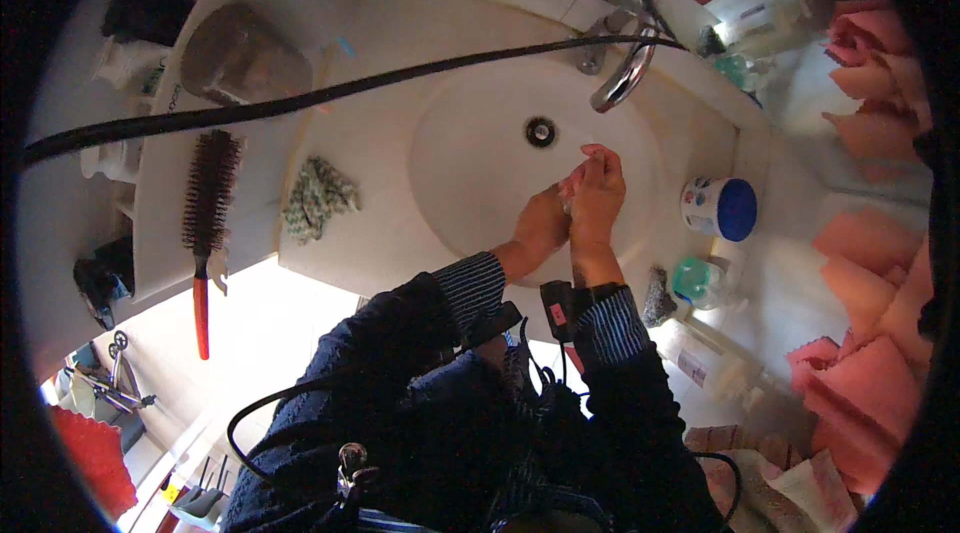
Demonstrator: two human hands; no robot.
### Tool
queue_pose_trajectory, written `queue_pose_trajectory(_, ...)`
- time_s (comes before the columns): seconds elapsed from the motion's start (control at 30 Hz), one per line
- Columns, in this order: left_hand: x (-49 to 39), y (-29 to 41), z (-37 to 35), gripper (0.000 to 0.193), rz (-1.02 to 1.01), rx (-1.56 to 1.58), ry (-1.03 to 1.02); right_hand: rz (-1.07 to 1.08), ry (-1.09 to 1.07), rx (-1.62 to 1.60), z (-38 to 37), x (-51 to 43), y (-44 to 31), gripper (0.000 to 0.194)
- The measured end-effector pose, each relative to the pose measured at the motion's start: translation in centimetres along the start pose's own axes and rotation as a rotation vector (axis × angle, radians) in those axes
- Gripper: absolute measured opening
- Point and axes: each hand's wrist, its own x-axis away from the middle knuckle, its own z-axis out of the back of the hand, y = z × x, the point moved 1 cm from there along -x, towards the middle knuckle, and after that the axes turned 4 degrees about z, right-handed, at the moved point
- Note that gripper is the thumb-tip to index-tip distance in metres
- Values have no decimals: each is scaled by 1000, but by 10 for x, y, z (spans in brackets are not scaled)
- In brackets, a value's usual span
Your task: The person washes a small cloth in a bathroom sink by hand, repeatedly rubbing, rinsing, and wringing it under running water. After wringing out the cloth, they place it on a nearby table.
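Note:
Over the front right part of the white washbasin (472,158), my left hand (541,222) and my right hand (600,195) press together palm to palm. A whitish patch that looks like lather (565,197) shows between them. The fingers of my left hand are mostly hidden behind the right, so whether anything is held between the palms cannot be told. Beyond my fingertips is the dark-ringed drain (541,132). A curved chrome faucet (626,79) reaches over the basin's far right side, with no water seen running from it.
Right of the basin are a blue-lidded tub (718,208), a clear bottle with a green part (697,282) and a grey scouring pad (658,297). A crumpled cloth (320,198) lies on the left counter. Further left is a round hairbrush (210,195). A black cable (360,87) crosses the view.

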Motion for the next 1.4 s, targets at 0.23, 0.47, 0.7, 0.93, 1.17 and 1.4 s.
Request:
queue_pose_trajectory(0.23,3,21,14,65,29,76,75,-107,137,-275,19,-12,10,16)
queue_pose_trajectory(0.47,12,27,20,73,-232,148,128,-313,88,-397,34,4,11,45)
queue_pose_trajectory(0.7,11,30,60,46,166,587,-331,-329,-475,-150,52,6,-24,73)
queue_pose_trajectory(0.93,30,48,60,39,465,1151,-661,-186,-730,-208,56,4,-59,79)
queue_pose_trajectory(1.17,46,54,42,42,582,1335,-588,-158,-639,-44,48,14,-45,28)
queue_pose_trajectory(1.4,40,66,53,84,489,1419,-585,123,-373,278,58,14,-30,18)
